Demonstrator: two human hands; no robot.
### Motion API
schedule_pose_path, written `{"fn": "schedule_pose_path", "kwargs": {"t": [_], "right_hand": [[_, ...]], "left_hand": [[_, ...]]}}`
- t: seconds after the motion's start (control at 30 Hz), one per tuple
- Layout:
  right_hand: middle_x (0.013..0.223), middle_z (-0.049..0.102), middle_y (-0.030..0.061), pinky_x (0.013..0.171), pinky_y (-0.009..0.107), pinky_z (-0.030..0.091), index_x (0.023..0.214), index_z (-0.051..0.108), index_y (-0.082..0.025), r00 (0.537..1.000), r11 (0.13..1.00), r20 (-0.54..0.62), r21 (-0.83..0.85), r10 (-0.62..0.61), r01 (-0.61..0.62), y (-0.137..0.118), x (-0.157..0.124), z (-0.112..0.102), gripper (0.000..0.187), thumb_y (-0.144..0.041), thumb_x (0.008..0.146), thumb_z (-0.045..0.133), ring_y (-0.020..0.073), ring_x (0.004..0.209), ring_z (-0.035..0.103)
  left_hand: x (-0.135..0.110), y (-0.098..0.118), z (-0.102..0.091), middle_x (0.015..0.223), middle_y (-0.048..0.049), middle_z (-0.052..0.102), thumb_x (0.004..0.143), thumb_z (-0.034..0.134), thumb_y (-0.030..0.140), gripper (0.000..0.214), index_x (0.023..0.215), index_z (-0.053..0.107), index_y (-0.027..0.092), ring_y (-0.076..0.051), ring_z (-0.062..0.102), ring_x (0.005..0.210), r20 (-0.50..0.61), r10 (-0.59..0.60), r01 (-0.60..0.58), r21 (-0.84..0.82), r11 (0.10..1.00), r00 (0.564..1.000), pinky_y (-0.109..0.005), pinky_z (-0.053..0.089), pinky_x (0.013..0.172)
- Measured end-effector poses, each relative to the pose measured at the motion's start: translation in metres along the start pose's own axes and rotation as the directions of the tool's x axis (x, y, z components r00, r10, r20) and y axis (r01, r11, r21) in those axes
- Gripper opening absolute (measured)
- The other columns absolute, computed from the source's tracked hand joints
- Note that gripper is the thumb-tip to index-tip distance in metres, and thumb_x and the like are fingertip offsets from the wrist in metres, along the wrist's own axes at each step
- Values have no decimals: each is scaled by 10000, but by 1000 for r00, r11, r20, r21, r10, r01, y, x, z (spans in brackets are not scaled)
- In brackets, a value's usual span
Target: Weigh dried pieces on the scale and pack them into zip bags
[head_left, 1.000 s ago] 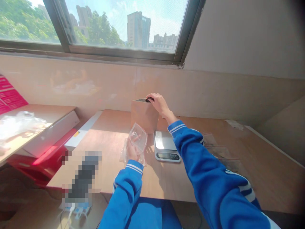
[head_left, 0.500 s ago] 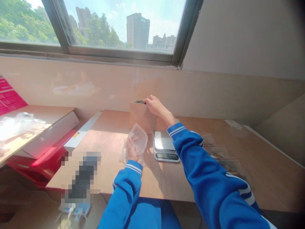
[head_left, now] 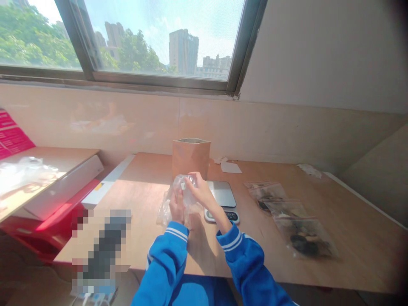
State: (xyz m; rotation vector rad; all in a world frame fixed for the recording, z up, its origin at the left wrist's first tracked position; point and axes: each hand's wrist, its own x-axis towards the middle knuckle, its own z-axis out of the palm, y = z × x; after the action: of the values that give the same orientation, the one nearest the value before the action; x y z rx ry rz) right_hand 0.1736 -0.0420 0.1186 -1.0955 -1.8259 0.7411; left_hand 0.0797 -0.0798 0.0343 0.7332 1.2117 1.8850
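My left hand (head_left: 177, 208) is closed around a clear plastic bag (head_left: 165, 212), holding it upright above the table. My right hand (head_left: 200, 190) is at the mouth of the same bag, its fingers pinched together. A small pale piece (head_left: 183, 185) shows at those fingertips, too small to name. Just behind the hands stands a brown paper bag (head_left: 191, 157), its top open. The digital kitchen scale (head_left: 221, 193) sits right of the plastic bag, partly covered by my right hand and wrist.
Several zip bags with dark and tan contents (head_left: 302, 236) lie on the table's right side. White paper scraps (head_left: 231, 167) lie behind the scale. A blurred-out dark object (head_left: 105, 244) is at the left front edge. Another table (head_left: 70, 159) stands at the left.
My right hand has left the paper bag's opening and come down toward me to the plastic bag. My left hand still holds the plastic bag. The zip bags at right are now uncovered.
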Motion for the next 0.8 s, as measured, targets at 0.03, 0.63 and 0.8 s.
{"fn": "schedule_pose_path", "kwargs": {"t": [0.03, 0.63, 0.8], "right_hand": [[1037, 690, 85, 832, 342, 497, 1080, 582, -208, 999, 998, -24, 63, 29, -27, 5, -6, 0, 273, -411, 930, 478, 225, 955, 652], [1331, 505, 217, 1017, 595, 329, 1082, 618, -162, 663, 789, -748, -429, -37, -440, 134, -145, -136, 340, -356, 842, 473, 381, 1272, 435], [1397, 407, 257, 925, 640, 365, 1203, 561, -155, 542, 625, -840, -417, 12, -660, 163, -183, -153, 541, -328, 695, 629, 472, 1270, 376]], "left_hand": [[-1, 1, 2, 1239, -117, 655, 812, 645, 496, 474, 1180, 637, 197, -262, 571, 1219, -5, 29, -29, 25, 999, 1000, -369, 462, 1020], [-10, 53, -41, 1187, -132, 626, 851, 571, 383, 558, 1383, 504, 229, -298, 604, 1091, -123, 91, 37, 771, 636, 988, -470, 434, 1001], [-14, 35, -49, 1482, -151, 405, 862, 523, 265, 545, 1405, 495, 231, -336, 394, 1353, 103, 305, -185, 949, 254, 947, -526, 300, 1116]]}}
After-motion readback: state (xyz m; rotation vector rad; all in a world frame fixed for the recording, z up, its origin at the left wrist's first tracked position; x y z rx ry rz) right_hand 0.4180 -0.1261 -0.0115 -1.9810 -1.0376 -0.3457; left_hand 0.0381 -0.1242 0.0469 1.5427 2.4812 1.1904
